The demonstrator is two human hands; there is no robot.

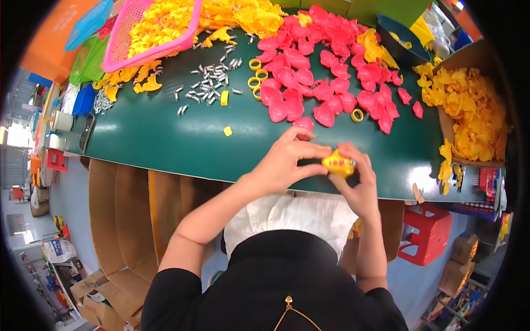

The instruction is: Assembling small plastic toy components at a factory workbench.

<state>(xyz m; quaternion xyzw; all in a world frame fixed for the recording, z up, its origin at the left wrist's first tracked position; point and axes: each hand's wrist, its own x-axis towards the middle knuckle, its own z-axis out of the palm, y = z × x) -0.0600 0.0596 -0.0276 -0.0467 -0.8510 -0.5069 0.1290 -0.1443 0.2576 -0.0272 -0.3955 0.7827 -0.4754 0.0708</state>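
Observation:
Over the near edge of the green table, both hands meet at a small yellow plastic toy part point(337, 164) with red spots and a shiny metal bit on its right side. My right hand point(360, 185) grips it between thumb and fingers. From the other side, the thumb and forefinger of my left hand point(290, 160) close on its left edge, covering some of it. Another left finger reaches by a pink plastic shell point(303, 123) at the near end of the pink pile point(298, 77). A yellow ring point(357, 115) lies beyond my right hand.
Small metal cylinders point(212, 80) lie scattered at left centre, near a yellow square piece point(228, 131). A pink basket point(113, 52) holds yellow parts at the back left. At right stands a carton of yellow pieces point(475, 113). A red stool point(433, 231) stands below the table.

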